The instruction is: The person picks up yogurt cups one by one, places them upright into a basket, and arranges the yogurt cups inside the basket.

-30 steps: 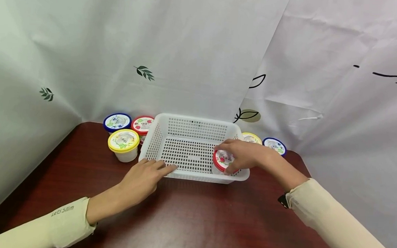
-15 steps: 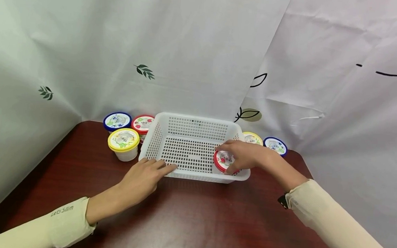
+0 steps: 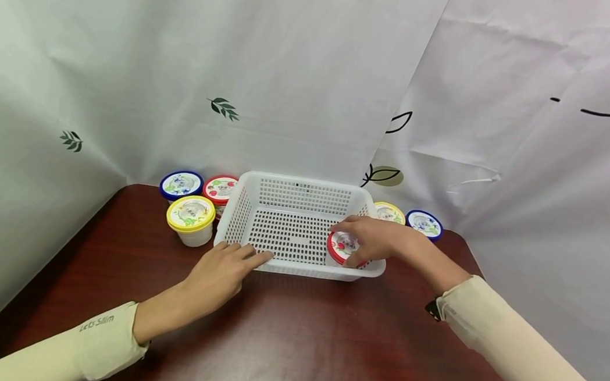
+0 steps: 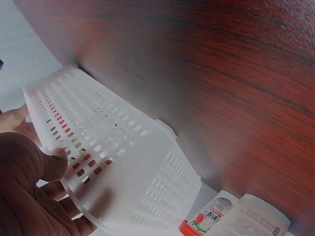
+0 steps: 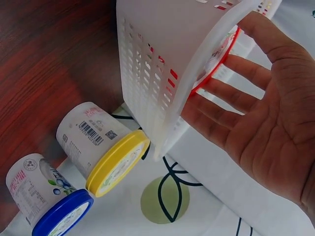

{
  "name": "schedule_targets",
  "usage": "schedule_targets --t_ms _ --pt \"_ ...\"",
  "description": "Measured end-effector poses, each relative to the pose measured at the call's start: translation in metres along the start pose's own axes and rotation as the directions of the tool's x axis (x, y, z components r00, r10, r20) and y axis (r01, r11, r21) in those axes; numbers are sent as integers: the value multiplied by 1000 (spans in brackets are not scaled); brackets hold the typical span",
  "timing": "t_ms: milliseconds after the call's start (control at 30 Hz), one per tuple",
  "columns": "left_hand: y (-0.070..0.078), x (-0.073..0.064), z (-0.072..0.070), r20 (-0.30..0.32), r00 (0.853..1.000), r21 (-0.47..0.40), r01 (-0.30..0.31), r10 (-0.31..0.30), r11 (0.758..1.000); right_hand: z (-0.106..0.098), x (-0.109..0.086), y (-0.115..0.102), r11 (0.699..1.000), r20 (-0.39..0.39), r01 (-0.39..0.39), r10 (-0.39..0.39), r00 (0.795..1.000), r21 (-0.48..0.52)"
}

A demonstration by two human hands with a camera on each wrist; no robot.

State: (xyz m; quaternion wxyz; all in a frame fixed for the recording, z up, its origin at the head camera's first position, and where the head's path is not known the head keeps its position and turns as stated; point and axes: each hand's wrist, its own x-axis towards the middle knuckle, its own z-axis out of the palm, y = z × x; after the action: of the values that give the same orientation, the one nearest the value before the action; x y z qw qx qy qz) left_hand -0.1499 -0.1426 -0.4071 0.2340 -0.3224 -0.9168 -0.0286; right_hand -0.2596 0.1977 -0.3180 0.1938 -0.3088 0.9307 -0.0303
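Observation:
A white perforated plastic basket (image 3: 300, 268) stands on the dark red wooden table. My left hand (image 3: 221, 273) holds its front-left rim; in the left wrist view, the thumb lies against the outer wall and the fingers reach over the edge. Inside the basket's front-right corner is a white tub with a red lid (image 3: 339, 248), strawberries printed on it. Around that lid my right hand (image 3: 380, 239) curls its thumb and fingers from above, hiding the lid's right part. The right wrist view shows the fingertips at the red lid edge (image 5: 221, 61), just behind the basket wall.
Left of the basket sit tubs with blue (image 3: 182, 184), red (image 3: 219, 189) and yellow (image 3: 190, 214) lids. Behind its right side stand a yellow-lidded tub (image 3: 390, 212) and a blue-lidded one (image 3: 425, 223). Pale printed curtains (image 3: 311, 86) enclose the table's back and sides.

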Motion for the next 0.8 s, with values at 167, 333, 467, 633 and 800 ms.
schedule_targets --t_ms 167,333,467,633,800 --pt "0 0 0 4 1000 2 0 0 1000 1 2 -1 1000 12 3 -3 1000 0" --pt "0 -1 1 0 1000 9 0 0 1000 2 4 -2 1000 19 6 -6 1000 -2" --pt "0 -1 1 -2 1000 11 -2 2 1000 2 4 -1 1000 27 0 0 1000 -3" --pt "0 0 1 -7 1000 7 -1 1 1000 2 5 -1 1000 32 0 0 999 -4" --pt "0 -1 1 -10 1000 7 -2 2 1000 2 4 -2 1000 31 0 0 1000 -4"
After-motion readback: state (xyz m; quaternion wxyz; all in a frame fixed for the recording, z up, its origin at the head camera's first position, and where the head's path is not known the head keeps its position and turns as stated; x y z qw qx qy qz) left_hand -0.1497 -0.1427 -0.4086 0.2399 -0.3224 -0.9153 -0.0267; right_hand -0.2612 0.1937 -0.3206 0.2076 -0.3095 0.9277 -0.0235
